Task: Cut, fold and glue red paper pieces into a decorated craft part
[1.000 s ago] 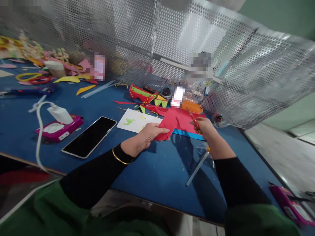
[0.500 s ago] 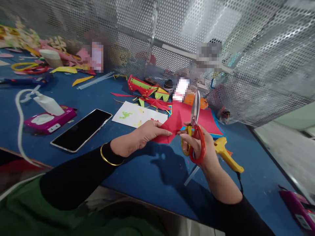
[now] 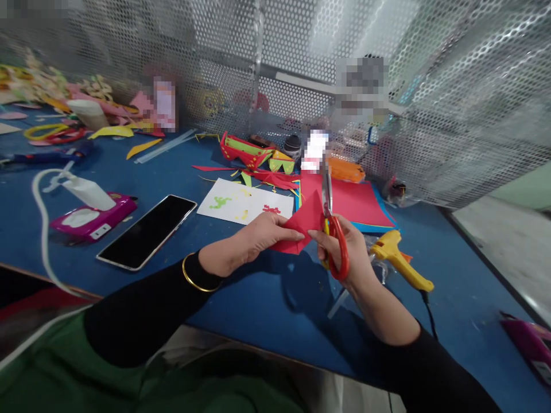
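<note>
My left hand [image 3: 262, 236] pinches a folded piece of red paper [image 3: 306, 221] between thumb and fingers, above the blue table. Scissors [image 3: 338, 246] with red and yellow handles are held in my right hand [image 3: 350, 252], their blades pointing up and away. The thumb and fingertips of that hand also touch the right edge of the red paper. Behind it lie red sheets [image 3: 361, 201] on blue ones. A white card [image 3: 235, 198] with small green, yellow and red pieces sits left of the paper.
A black phone [image 3: 148, 230] and a magenta power strip [image 3: 101, 221] with a white plug and cord lie at the left. A yellow glue gun [image 3: 402, 261] is right of my right hand. Paper glasses [image 3: 245, 152] and scraps lie near the mesh screen [image 3: 297, 51].
My right hand has moved slightly left, bringing its fingertips onto the red paper. The scissors have turned and look narrower from here. The camera view has shifted a little.
</note>
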A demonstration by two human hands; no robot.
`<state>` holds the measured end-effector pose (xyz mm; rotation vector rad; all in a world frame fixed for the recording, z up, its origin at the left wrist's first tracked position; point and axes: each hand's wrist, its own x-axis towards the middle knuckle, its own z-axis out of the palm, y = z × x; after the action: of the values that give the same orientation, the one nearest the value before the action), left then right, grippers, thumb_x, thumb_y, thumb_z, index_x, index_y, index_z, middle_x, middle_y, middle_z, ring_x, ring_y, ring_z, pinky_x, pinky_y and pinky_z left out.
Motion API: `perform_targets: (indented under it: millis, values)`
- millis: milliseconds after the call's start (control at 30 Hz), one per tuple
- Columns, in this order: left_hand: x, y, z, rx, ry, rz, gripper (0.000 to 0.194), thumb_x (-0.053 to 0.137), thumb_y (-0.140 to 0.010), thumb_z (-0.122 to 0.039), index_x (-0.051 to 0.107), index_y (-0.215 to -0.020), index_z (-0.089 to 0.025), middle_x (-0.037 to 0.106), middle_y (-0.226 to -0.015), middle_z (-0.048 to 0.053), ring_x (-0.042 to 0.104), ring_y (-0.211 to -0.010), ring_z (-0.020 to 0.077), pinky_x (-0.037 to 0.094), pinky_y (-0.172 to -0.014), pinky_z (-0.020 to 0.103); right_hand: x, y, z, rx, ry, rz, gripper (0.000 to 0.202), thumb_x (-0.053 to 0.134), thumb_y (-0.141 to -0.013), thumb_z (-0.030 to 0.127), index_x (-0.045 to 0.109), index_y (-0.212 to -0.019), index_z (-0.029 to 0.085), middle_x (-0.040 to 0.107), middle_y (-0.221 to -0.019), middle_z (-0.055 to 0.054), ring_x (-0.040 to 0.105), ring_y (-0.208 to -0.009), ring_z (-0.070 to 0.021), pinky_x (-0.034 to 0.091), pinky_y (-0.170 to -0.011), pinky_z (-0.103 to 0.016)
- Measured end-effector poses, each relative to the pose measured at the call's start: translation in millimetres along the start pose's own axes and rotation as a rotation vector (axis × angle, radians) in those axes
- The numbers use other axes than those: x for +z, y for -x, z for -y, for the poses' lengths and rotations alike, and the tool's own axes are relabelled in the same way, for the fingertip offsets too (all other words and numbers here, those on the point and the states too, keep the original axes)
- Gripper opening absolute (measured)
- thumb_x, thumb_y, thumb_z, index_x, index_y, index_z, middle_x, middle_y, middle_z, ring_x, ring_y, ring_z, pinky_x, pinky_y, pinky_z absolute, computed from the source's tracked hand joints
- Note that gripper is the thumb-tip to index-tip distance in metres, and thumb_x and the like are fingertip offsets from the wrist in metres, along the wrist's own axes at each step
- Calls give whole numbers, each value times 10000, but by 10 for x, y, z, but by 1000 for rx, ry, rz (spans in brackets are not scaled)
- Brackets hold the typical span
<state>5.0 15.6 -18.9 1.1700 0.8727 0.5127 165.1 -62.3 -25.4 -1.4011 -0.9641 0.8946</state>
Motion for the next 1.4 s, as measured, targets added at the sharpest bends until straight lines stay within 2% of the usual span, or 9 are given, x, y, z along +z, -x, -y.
perform_targets:
  millis: [167,267,500,633,700,833,1000,1233,1400]
  values:
    - [-57,-51,-43,243,145,-237,265,792,-693,-120,791,-954,-171,758,-928,35,651,-804,118,489,-749,234,-53,-32,26,-83,15,-159,463,868,-615,474,542,-840,235,520,-455,115,443,-321,-83,335,-320,-196]
    - [-97,-60,-89,309,131,-341,164,754,-783,-205,791,-941,-185,752,-885,40,640,-790,121,471,-706,229,-110,-60,42,-110,-2,-206,471,859,-624,511,501,-769,243,510,-441,100,452,-332,-93,346,-327,-209]
    - [-105,-82,-41,276,155,-302,109,690,-870,-246,769,-886,-172,723,-829,44,536,-603,80,452,-614,220,-107,-60,48,-86,4,-189,455,862,-624,474,505,-780,239,515,-482,104,451,-336,-82,348,-328,-208]
    - [-109,-66,-57,282,51,-307,407,533,-973,-425,717,-726,-159,693,-734,70,598,-638,129,469,-641,259,-88,-50,25,-31,38,-149,457,855,-621,474,521,-822,236,507,-443,112,444,-316,-88,335,-317,-196]
    - [-96,-54,-58,297,-95,-308,389,604,-928,-481,717,-747,-156,714,-774,82,648,-726,165,475,-676,271,-74,-42,12,20,62,-122,468,857,-612,488,532,-833,234,506,-410,107,432,-299,-94,318,-302,-193]
    - [-55,-75,10,176,-177,-165,250,815,-727,-202,736,-955,-136,727,-768,53,659,-731,165,491,-711,274,-38,-32,3,78,50,-71,527,884,-551,507,565,-858,221,528,-431,99,438,-299,-96,319,-299,-199]
    - [-168,-123,13,169,-206,-126,73,753,-715,-146,759,-788,-154,684,-647,24,596,-591,138,437,-604,258,-123,-146,-43,55,28,-138,617,815,-592,543,593,-1060,208,640,-674,54,509,-392,-95,378,-353,-219]
    - [-429,-44,-138,113,-693,326,47,726,-666,-202,773,-658,-206,683,-602,25,554,-552,146,361,-549,246,-367,-404,-276,82,657,-137,633,608,-753,306,477,-1355,155,706,-888,-39,673,-670,-184,508,-560,-272]
    - [-398,-34,-124,198,-944,342,81,752,-673,-240,757,-592,-245,685,-583,27,552,-536,151,331,-537,250,-371,-353,-203,73,980,-97,533,645,-848,354,533,-1335,170,735,-986,-124,709,-913,-296,491,-739,-337]
